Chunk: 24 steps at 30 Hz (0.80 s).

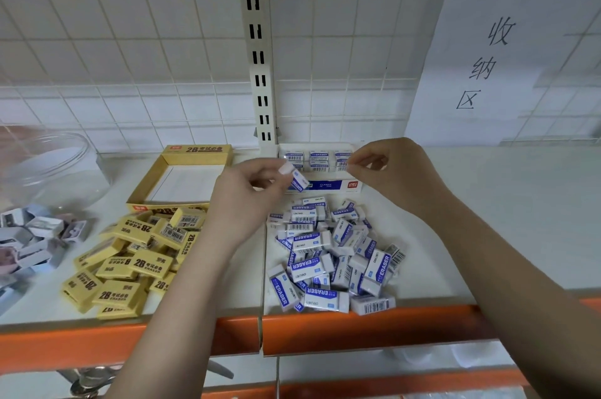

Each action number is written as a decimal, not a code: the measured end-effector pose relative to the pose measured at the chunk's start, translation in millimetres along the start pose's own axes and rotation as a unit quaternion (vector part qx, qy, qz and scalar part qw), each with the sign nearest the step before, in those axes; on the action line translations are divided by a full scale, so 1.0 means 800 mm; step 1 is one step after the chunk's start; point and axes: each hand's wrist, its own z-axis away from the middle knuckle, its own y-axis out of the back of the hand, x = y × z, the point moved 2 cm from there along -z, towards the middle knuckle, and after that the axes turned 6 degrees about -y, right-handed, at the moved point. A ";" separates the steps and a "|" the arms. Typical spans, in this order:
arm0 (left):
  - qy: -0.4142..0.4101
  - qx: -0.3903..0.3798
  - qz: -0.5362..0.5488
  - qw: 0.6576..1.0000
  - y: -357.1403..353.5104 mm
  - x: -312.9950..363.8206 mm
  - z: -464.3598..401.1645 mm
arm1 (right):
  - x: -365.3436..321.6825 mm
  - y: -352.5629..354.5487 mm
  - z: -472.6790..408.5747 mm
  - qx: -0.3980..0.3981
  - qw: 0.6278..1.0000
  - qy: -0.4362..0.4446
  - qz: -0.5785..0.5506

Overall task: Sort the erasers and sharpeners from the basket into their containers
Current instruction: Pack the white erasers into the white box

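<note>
My left hand [250, 193] pinches a white-and-blue eraser [297, 179] just in front of the white-and-blue eraser box [331, 185]. My right hand [387, 167] hovers at the box's right side, fingertips curled at the erasers standing inside; whether it holds one I cannot tell. A heap of white-and-blue erasers [331, 255] lies on the shelf below both hands. To the left lies a heap of yellow 2B erasers [136, 258] in front of an empty yellow box [182, 177]. Sharpeners [35, 236] lie piled at the far left.
A clear plastic jar [55, 167] lies on its side behind the sharpeners. The white shelf [487, 219] has an orange front edge [357, 330]. A slotted upright [260, 57] and a paper sign [494, 63] are on the tiled wall.
</note>
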 end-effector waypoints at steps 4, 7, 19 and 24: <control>-0.009 -0.007 0.059 0.998 0.001 -0.006 -0.003 | -0.011 -0.001 0.016 -0.018 0.999 0.000 -0.033; -0.015 -0.016 0.037 0.999 0.003 -0.013 -0.008 | -0.011 -0.002 0.021 -0.022 0.999 -0.007 -0.033; 0.015 -0.118 -0.167 0.979 -0.029 -0.016 -0.097 | 0.011 0.006 0.026 -0.039 0.998 -0.044 -0.019; 0.019 -0.173 -0.213 0.962 -0.062 -0.021 -0.119 | 0.016 0.006 0.031 -0.043 0.997 -0.057 -0.034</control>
